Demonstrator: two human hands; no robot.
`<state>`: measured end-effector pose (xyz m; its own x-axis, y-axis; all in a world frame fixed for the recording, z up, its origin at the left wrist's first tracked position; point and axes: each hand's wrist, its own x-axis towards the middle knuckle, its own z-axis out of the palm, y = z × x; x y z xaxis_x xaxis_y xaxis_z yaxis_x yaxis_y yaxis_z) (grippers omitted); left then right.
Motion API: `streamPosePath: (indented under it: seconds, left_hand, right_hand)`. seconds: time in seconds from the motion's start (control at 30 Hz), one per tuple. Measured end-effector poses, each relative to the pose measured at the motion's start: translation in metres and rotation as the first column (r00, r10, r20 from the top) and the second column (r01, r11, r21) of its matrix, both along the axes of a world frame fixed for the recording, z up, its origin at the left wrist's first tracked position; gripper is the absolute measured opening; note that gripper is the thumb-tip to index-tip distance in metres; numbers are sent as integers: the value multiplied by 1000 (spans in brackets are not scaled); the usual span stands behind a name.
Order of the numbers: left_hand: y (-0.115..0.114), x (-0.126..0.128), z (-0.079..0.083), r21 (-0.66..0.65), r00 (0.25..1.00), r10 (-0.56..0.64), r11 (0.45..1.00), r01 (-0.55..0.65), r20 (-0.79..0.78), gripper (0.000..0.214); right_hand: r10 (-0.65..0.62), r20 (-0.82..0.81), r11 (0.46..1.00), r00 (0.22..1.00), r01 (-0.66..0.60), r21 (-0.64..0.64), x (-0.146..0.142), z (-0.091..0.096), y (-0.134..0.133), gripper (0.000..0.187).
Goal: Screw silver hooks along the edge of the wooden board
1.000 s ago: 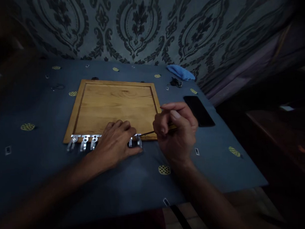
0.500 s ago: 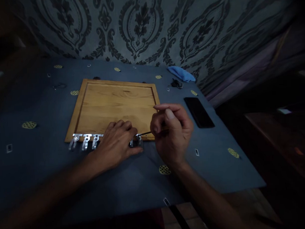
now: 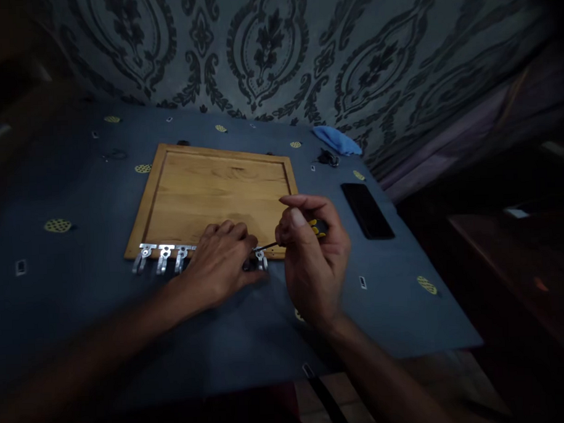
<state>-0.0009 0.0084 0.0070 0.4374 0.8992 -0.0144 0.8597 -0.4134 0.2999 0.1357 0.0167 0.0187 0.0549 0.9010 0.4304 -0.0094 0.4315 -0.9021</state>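
A framed wooden board [image 3: 216, 192] lies flat on the table. Along its near edge runs a silver metal hook rail [image 3: 165, 253] with several hooks hanging over the side. My left hand [image 3: 220, 258] lies across the rail and board edge, its fingers bent and pressing down, its thumb below the edge; it hides the rail's middle. In my right hand [image 3: 315, 253] is a screwdriver [image 3: 319, 227] with a black and yellow handle. Its thin shaft slants left to the rail near the last hook on the right, beside my left fingertips; whether the tip sits in a screw is unclear.
A black phone [image 3: 368, 211] lies right of the board on the blue patterned tablecloth [image 3: 95, 292]. Behind it are a small dark item [image 3: 328, 157], perhaps keys, and a blue cloth [image 3: 337, 140]. A patterned curtain or wall covering [image 3: 267, 45] rises behind the table.
My right hand has turned slightly, so the screwdriver's yellow and black handle now shows. My left hand keeps its place on the rail. The view has shifted a little.
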Motion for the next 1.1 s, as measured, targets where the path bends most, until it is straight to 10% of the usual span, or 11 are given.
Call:
streamPosePath:
  seconds: [0.3,0.5,1.1]
  left_hand:
    - [0,-1,-4,12,1000,2,1000,-2,21,41]
    - [-1,-2,0,-16,1000,-9,1000,9,11,39]
    - [0,0,6,-62,1000,-1,998,0,-20,42]
  right_hand:
    - [55,-47,998,997,-56,-11,4,3,8,9]
    - [-160,-86,973,983,171,154,6,21,3,8]
    - [6,-142,1000,990,-2,30,16,1,9,7]
